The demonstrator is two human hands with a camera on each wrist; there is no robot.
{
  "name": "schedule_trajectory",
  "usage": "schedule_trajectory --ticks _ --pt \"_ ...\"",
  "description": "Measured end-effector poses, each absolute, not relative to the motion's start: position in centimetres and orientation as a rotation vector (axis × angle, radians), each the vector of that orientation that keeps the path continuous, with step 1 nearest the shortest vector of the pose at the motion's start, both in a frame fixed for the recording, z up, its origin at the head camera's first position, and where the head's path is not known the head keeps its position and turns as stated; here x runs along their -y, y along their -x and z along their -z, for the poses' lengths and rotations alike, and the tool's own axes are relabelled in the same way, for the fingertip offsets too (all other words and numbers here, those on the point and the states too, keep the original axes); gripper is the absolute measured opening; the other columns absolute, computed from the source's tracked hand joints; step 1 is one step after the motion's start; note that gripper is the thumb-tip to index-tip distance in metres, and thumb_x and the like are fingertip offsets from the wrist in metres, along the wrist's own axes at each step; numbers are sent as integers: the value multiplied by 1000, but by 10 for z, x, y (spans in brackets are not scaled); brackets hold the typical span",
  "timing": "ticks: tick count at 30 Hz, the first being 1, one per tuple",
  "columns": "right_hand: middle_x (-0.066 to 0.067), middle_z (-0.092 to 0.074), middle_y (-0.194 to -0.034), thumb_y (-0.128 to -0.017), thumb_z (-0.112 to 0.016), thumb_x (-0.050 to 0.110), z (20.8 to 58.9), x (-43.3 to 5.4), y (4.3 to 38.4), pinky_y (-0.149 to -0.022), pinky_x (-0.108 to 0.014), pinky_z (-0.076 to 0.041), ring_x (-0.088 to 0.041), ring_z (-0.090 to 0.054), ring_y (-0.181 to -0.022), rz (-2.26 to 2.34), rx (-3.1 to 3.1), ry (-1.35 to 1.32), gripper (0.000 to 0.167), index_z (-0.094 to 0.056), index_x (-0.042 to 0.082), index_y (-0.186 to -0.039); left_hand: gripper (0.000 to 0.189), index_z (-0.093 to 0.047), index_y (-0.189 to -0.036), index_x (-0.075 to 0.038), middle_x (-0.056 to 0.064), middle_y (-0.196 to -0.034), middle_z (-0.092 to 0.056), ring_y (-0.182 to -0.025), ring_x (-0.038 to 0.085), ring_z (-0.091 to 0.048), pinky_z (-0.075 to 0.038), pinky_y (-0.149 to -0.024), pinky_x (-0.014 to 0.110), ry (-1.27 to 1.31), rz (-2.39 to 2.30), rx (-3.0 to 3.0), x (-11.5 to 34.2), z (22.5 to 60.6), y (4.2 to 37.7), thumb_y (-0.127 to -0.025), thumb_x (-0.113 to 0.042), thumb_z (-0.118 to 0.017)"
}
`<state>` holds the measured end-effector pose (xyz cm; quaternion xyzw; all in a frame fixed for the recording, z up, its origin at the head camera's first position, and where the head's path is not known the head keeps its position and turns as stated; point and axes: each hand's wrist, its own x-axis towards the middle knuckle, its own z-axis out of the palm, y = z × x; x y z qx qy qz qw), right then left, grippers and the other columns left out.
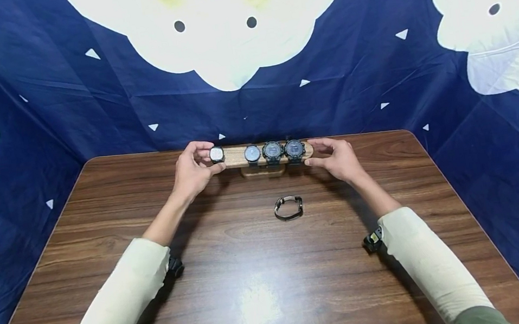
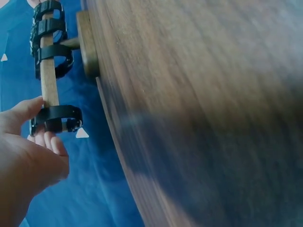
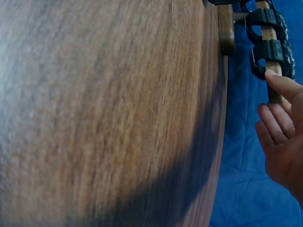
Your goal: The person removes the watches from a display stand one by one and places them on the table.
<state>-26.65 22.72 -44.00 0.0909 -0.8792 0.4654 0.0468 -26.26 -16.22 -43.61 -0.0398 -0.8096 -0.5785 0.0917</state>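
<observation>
A wooden watch stand [image 1: 235,157] stands at the far edge of the table. Its bar bears a square-faced watch [image 1: 216,154] at the left end, then a round watch [image 1: 252,153] and two chunky black watches [image 1: 272,150] toward the right. My left hand [image 1: 192,169] grips the bar's left end around the square-faced watch, thumb in front. In the left wrist view, the thumb lies on the bar [image 2: 49,87] beside the black strap [image 2: 59,112]. My right hand [image 1: 336,158] pinches the right end; the right wrist view shows the thumb against the bar tip [image 3: 274,92].
Another black watch [image 1: 288,208] lies closed in a loop on the brown wooden table [image 1: 272,259], nearer than the stand. Blue cloth [image 1: 83,97] with white clouds hangs behind the table and along both sides.
</observation>
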Motion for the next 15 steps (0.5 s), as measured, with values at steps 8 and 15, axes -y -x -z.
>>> schedule_trajectory --ticks 8,15 --pt "-21 -77 -145 -90 -96 13 440 -227 267 -117 -56 -59 -45 -74 -135 -1428 2674 -295 56 -77 3 -141 65 -62 -139 11 -6 -98 -68 -83 2 -61 -52 -74 9 94 1948 2267 168 437 263 -80 18 -89" --pt "-20 -77 -144 -89 -97 13 440 -228 267 -116 -56 -59 -46 -74 -134 -1415 2672 -310 56 -77 4 -140 70 -65 -146 10 -10 -98 -72 -83 1 -65 -57 -75 9 99 2000 2234 174 437 263 -81 20 -88"
